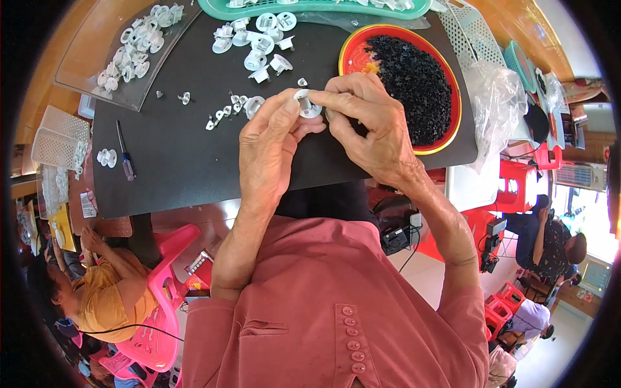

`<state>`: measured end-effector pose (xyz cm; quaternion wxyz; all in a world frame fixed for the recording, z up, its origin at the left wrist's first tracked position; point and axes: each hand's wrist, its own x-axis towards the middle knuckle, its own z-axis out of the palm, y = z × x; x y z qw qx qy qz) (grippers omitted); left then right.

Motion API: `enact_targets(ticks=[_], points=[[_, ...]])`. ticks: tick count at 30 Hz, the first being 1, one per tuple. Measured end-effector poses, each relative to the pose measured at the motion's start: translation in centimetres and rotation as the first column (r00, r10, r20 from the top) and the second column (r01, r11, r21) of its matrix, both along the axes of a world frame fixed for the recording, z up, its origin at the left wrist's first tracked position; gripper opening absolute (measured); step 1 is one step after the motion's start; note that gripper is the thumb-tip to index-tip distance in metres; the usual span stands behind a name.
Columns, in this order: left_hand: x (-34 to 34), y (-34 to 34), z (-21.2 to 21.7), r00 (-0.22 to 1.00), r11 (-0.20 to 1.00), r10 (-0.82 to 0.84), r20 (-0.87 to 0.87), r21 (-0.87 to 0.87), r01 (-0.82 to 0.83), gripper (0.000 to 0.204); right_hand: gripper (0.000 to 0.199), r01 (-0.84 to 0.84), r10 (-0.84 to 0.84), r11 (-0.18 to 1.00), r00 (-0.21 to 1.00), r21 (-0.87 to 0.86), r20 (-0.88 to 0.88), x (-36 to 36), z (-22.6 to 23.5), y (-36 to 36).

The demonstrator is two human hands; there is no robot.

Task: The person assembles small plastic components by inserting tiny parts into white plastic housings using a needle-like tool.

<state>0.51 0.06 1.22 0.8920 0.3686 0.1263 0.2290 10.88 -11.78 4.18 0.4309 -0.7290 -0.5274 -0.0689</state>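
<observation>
My left hand [268,145] pinches a white round plastic part [308,108] with a hollow middle, held just above the dark table [207,161]. The fingers of my right hand [372,126] are bent, and its index finger presses on the part's rim. Whether a small piece sits between the right fingertips is hidden. Beside my left fingers lie another white round part [254,107] and several small white-and-metal pieces [223,115]. Farther back is a loose group of white round parts [262,44]. A red round tray [352,57] of small black pieces [414,90] stands close by my right hand.
A clear bin [71,72] of white parts stands at the far left. Near the left edge lie a screwdriver [127,165] and a white part [107,157]. A green basket [317,11] is at the back. Crumpled clear plastic [497,107] hangs at the right. Other people sit nearby.
</observation>
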Motion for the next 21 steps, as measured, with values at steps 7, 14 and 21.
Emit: enact_targets(ticks=[7,14,21], points=[[-0.1,0.2,0.6,0.999,0.999,-0.024,0.038,-0.025,0.025,0.025,0.030,0.067,-0.068,0.997,0.998,0.045,0.014,-1.0,0.2,0.3],[-0.3,0.1,0.4,0.999,0.997,0.012,0.035,-0.077,-0.009,0.022,0.042,0.023,-0.023,1.000,0.993,0.001,0.115,-1.5,0.3,0.2],[-1.6,2.3,1.3,1.000,0.991,-0.009,-0.006,0.131,0.010,0.020,0.043,0.004,-0.003,1.000,0.994,-0.009,0.106,-2.9,0.6,1.0]])
